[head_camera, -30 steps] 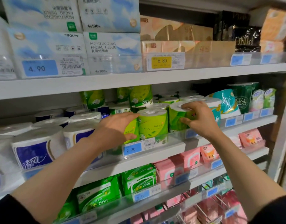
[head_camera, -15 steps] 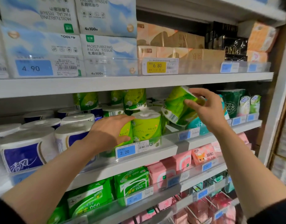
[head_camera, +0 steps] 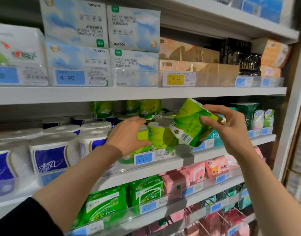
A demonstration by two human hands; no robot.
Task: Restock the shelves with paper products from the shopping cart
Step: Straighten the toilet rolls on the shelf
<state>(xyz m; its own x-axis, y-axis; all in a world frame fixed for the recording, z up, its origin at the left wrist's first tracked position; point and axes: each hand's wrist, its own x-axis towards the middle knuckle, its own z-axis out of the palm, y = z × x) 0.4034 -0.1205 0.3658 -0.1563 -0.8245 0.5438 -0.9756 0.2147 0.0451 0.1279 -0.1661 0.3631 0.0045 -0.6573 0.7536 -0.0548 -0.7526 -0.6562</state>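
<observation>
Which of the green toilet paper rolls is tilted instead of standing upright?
The green roll held in the right hand, lifted above the shelf edge and tipped over. The other green rolls stand upright on the shelf beside the left hand.

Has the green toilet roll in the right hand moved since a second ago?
Yes. The green roll, then upright on the shelf beside the 2.20 price tag, is now lifted and tilted in the right hand, above the shelf edge.

Top shelf: packs (head_camera: 133,61) read "MOISTURIZING FACIAL TISSUE", "100"; blue tag (head_camera: 69,77) "4.90", yellow tag (head_camera: 176,78) "6.80". Middle shelf: blue tag (head_camera: 143,158) "2.20". Lower left: green packs (head_camera: 146,189) "999". Roll (head_camera: 191,122) I'm holding: "135".
</observation>
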